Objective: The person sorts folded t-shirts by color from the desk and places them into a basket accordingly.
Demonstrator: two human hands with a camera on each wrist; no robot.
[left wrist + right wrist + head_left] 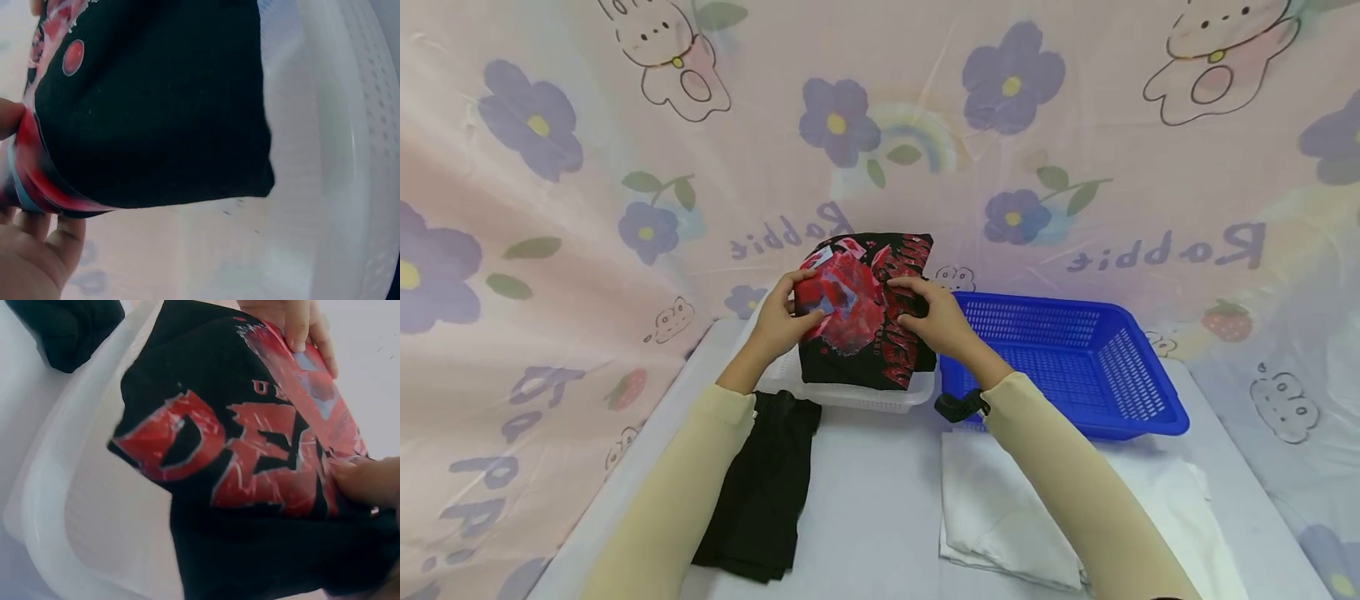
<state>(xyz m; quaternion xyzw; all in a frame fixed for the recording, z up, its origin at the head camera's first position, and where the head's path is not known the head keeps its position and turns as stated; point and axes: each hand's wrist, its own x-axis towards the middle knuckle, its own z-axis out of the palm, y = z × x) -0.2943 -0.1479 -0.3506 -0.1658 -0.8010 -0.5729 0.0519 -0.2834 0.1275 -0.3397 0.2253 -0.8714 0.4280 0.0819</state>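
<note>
A folded black T-shirt (865, 312) with a red print and red lettering is held up over a white plastic basket (871, 400). My left hand (781, 323) grips its left edge, thumb on the printed front; the left wrist view shows those fingers (67, 240) wrapped behind the fold. On the opposite side, my right hand (936, 317) pinches the cloth beside the lettering, its thumb (362, 482) lying on the print in the right wrist view. The lower edge of the shirt hangs above the basket floor, overlapping the front rim in the head view.
To the right stands a blue plastic basket (1067, 304) with slotted walls. Folded white cloth (1000, 508) lies in front of it, partly under my right forearm. Black folded cloth (767, 492) lies at left beside my left forearm. A printed curtain (910, 192) hangs behind the table.
</note>
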